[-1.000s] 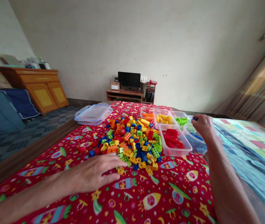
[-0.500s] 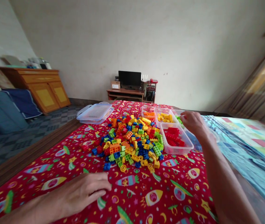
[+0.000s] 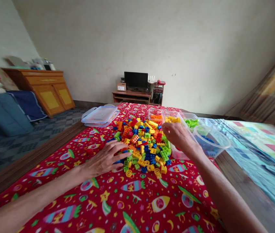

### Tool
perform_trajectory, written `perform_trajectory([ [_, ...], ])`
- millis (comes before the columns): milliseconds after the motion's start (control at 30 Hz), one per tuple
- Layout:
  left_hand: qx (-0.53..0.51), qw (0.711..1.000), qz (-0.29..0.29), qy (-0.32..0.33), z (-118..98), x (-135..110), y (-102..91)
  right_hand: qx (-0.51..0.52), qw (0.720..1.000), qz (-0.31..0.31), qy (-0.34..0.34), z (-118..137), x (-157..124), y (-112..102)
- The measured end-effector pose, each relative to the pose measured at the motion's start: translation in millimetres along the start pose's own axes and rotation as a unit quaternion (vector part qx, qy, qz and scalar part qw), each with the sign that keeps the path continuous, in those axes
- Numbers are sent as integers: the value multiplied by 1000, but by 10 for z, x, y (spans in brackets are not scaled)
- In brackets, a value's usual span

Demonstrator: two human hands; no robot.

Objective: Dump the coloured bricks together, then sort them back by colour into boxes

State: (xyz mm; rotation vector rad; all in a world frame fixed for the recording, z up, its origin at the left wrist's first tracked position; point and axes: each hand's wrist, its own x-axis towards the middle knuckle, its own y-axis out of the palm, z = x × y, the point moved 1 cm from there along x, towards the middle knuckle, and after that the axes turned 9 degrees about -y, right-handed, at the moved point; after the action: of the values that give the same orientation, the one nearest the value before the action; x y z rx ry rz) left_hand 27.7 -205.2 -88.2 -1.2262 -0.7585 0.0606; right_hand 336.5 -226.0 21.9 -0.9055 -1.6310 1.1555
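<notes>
A heap of mixed toy building bricks [image 3: 142, 154] in yellow, blue, green, orange and red lies on the red patterned cloth [image 3: 149, 191]. At its left edge my left hand [image 3: 111, 156] reaches over the bricks, fingers stretched and apart, holding nothing I can see. My right hand [image 3: 177, 136] hovers at the heap's right side with bent fingers, whose tips are turned away from view. It covers most of a clear box [image 3: 181, 154] at the heap's right. Behind it are clear boxes with orange bricks [image 3: 155, 119], yellow bricks [image 3: 173, 119] and green bricks [image 3: 191, 123].
A round clear tub [image 3: 221, 144] with blue bricks stands at the right. Stacked clear lids [image 3: 100, 115] lie at the left back. Beyond the table are a monitor [image 3: 136, 80] on a desk, a wooden cabinet [image 3: 52, 94] and a bed [image 3: 256, 145] on the right.
My right hand has moved left from beside the green bricks to the heap's right side, now hiding the box of red bricks. My left hand has moved forward from the cloth onto the heap, spreading its fingers.
</notes>
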Motion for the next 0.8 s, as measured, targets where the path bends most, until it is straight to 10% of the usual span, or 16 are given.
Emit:
perform_trajectory([
  [333, -34, 989, 6, -144, 178, 651, 162, 35, 987, 9, -156, 481, 42, 387],
  [600, -99, 932, -48, -345, 539, 263, 97, 63, 846, -127, -513, 1246, -331, 706],
  [800, -119, 907, 14, -404, 446, -124, 248, 55, 910, -86, -402, 1010, -135, 893],
])
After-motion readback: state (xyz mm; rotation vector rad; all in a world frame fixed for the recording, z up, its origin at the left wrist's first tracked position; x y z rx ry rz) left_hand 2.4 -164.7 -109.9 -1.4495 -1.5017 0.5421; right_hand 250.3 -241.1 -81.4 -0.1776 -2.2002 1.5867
